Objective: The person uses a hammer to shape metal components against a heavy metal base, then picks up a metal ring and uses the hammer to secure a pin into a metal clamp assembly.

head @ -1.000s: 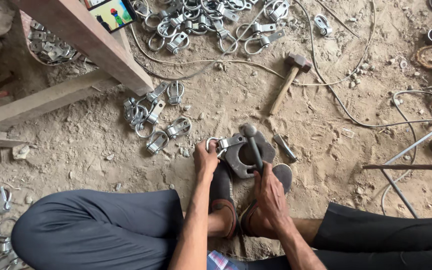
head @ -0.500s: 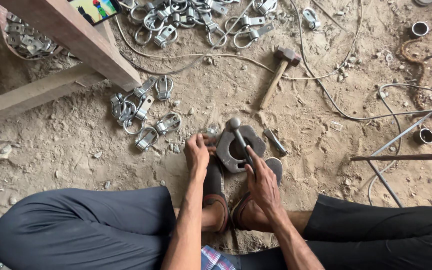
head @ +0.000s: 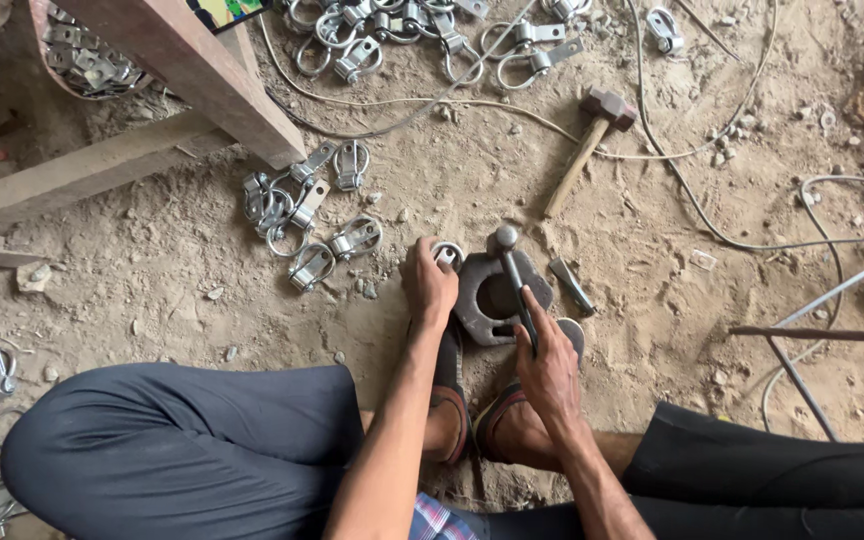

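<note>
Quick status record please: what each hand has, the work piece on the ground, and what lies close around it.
left hand: grip on a small metal ring clamp at the top left edge of the block
right hand: grip closed round a dark metal rod with a rounded head, laid across the block
block: thick dark metal piece with a round hole, on sandy ground
hammer: wooden handle, lying untouched up and right of the block
loose clamps: small pile left of the block
feet: sandals just below the block
</note>
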